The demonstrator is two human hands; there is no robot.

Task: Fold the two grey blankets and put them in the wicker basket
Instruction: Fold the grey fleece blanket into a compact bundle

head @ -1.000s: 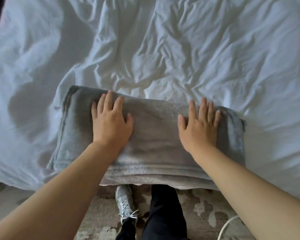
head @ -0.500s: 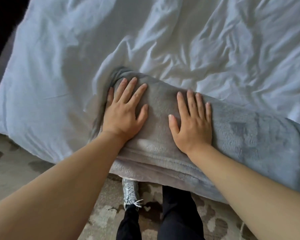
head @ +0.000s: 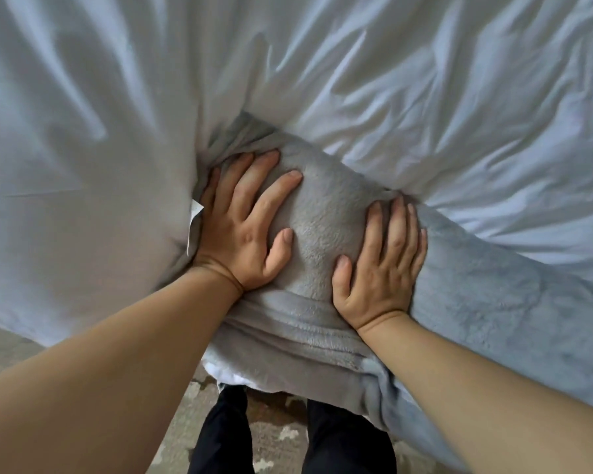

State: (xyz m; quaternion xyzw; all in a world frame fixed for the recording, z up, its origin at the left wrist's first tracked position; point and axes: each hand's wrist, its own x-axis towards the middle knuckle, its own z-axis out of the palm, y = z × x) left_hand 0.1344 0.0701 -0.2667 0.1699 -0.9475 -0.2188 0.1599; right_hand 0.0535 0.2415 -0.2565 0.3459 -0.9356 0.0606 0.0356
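Observation:
A folded grey fleece blanket (head: 326,213) lies in several layers at the near edge of the bed, its right part running off toward the lower right. My left hand (head: 247,227) presses flat on its left end, fingers spread and straight. My right hand (head: 384,265) presses flat on it just to the right, fingers straight and close together, their tips at the blanket's far fold. A small white tag (head: 195,217) sticks out beside my left hand. No second blanket and no wicker basket show in this view.
A rumpled white sheet (head: 425,97) covers the bed all round the blanket. Below the bed edge are my dark trouser legs (head: 322,439) and a patterned grey rug (head: 185,422).
The view has closed in and swung left. Both hands have slid left along the blanket and now press close together at its left end.

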